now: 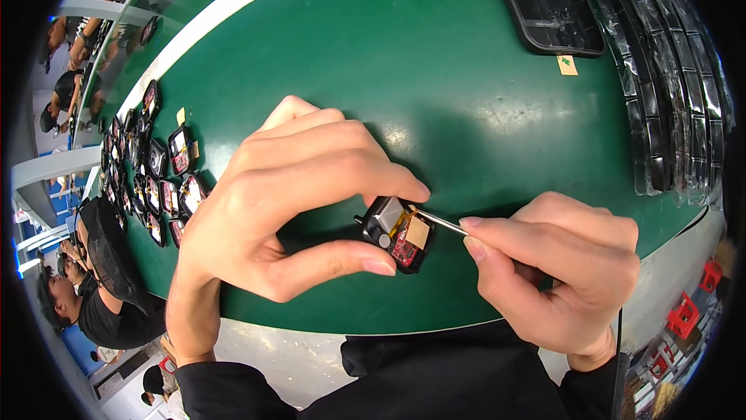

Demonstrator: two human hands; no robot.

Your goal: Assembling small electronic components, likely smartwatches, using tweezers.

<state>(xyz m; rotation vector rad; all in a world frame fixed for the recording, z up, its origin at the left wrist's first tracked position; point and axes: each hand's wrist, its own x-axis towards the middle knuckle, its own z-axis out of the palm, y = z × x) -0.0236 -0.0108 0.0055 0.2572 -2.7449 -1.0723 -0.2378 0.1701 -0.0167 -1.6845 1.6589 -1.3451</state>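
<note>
- We see an electronics workshop.
- An opened device (399, 235) shows circuitry; more devices (157, 158) cluster on our green bench (435, 39).
- Blurred people (107, 317) beyond: probably co-workers.

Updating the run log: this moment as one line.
left hand: holding open black device | right hand: holding thin metal tool, tip at device

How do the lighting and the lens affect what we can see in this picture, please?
In the head view, pale glare patches the green tabletop, with soft shadows beside the left hand; also in the head view, the black plastic trays catch highlights and curve with the fisheye; in that same view, the small electronic device reads clearly, while background people appear turned sideways.
</note>
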